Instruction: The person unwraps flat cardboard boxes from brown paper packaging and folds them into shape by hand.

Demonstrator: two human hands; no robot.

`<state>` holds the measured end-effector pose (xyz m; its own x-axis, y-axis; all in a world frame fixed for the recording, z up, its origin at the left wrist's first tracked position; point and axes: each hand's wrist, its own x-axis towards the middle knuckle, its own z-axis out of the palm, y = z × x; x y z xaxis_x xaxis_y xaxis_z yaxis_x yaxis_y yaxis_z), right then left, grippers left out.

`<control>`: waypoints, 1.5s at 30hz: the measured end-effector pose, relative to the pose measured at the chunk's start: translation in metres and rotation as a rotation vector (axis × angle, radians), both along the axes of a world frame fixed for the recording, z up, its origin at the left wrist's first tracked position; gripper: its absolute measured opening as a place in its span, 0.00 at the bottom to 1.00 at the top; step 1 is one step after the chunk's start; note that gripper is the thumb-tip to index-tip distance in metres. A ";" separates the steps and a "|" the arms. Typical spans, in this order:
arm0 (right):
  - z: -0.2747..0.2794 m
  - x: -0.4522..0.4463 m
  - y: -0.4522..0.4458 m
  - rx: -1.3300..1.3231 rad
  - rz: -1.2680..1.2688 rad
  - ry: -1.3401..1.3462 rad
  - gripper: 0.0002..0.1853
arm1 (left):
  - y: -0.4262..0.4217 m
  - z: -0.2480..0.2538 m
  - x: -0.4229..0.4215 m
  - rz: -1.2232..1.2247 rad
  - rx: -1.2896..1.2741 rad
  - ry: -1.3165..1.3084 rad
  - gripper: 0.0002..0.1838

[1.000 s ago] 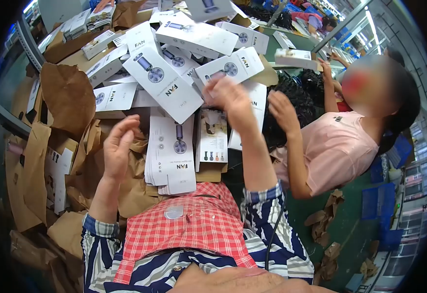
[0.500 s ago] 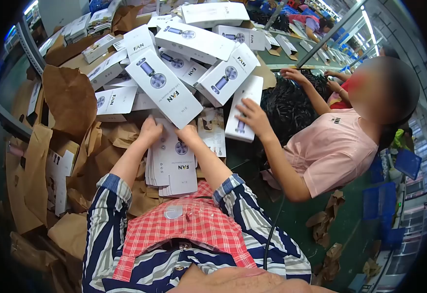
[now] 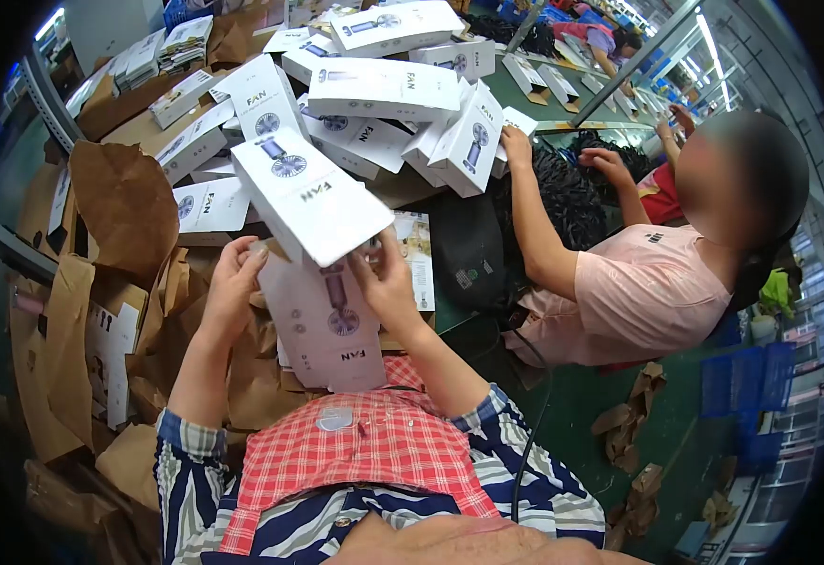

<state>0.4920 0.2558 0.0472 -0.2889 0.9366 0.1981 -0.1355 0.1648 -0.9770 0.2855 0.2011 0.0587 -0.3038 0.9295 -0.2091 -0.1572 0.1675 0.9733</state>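
Observation:
A flat white FAN carton [image 3: 323, 325] is raised in front of my apron, tilted, with its printed face up. My right hand [image 3: 384, 273] grips its upper right edge, thumb and fingers closed on it. Beside its upper left corner is my left hand [image 3: 235, 273], fingers bent close together; whether they touch the carton is hard to tell. Just above both hands, a closed FAN box [image 3: 308, 193] leans from the pile and partly hides the carton's top. More boxed FAN cartons [image 3: 384, 89] lie heaped behind it.
Crumpled brown paper [image 3: 125, 202] and opened cardboard [image 3: 59, 348] fill the left side. At the right a co-worker in a pink shirt [image 3: 652, 292] reaches to a box at the pile's edge. A black bag [image 3: 468, 250] sits between us. A metal post [image 3: 49, 104] stands at left.
My hands have lifted a flat carton from the stack towards me. The leaning box has shifted slightly. The co-worker's hand has moved up and away with a box.

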 end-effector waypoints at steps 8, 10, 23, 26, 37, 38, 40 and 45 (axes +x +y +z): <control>0.019 0.006 -0.042 0.166 0.127 0.089 0.14 | -0.031 0.038 0.025 -0.267 0.236 -0.128 0.13; 0.019 -0.003 -0.039 0.142 0.012 0.149 0.27 | -0.033 0.042 0.034 -0.323 0.265 -0.258 0.18; 0.005 0.011 -0.015 -0.230 0.219 -0.096 0.11 | -0.039 0.029 0.073 -0.210 0.197 0.078 0.27; 0.017 0.010 -0.015 -0.566 0.356 0.430 0.14 | -0.037 0.029 0.066 -0.181 0.240 0.183 0.29; 0.004 0.032 -0.008 -0.696 0.471 0.095 0.22 | -0.019 0.025 0.050 -0.444 0.250 -0.799 0.33; 0.004 0.031 -0.007 -0.658 0.470 0.108 0.23 | -0.018 0.024 0.049 -0.444 0.251 -0.800 0.33; 0.004 0.029 -0.005 -0.621 0.471 0.120 0.24 | -0.017 0.020 0.047 -0.358 0.040 -0.658 0.34; 0.008 0.032 -0.001 -0.235 0.558 0.030 0.19 | -0.016 0.010 0.044 -0.385 -0.035 -0.502 0.20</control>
